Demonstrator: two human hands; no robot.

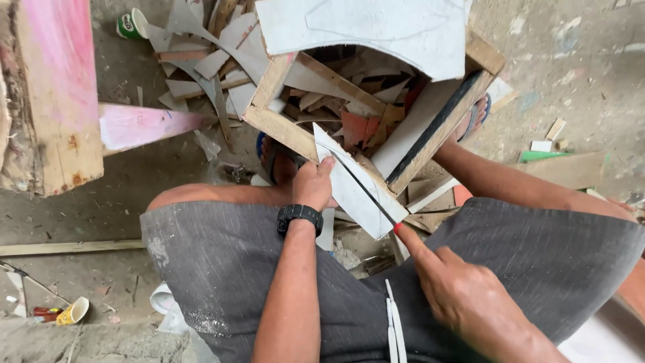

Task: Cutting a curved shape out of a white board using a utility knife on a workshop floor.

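At nine to ten o'clock a pink-painted plank (57,87) stands on the dirt floor (134,181), with a pink wedge of board (144,126) jutting from it toward the middle. At eleven o'clock a green and white cup (132,24) lies beside a heap of thin pale offcuts (201,60). Down at eight o'clock a yellow cup (74,311) lies tipped on the floor near a narrow wooden strip (67,248).

Toward the centre, the left hand (313,185), a black watch (299,216) on its wrist, is clenched on the lower edge of a pale pointed sheet piece (349,191). That piece rests tilted against the near corner of an open wooden crate (279,128) at twelve o'clock, its tip pointing to eleven o'clock. The crate is crowded with pale and reddish scraps (356,121), and a large white sheet (390,30) covers its far side, so the inside is only partly seen. A sandalled foot (275,161) shows just under the crate's near-left corner, partly behind the left hand.

A thin dark blade (363,188) lies along the sheet piece on a line from eleven to five o'clock. At five o'clock the right hand (457,289) grasps its red-tipped handle end (398,228), the forefinger stretched along it. Grey shorts (222,269) fill the lower view. At two o'clock another sandalled foot (474,115) peeks past the crate's right wall, and small chips (551,134) with a green strip (541,156) lie at three o'clock.
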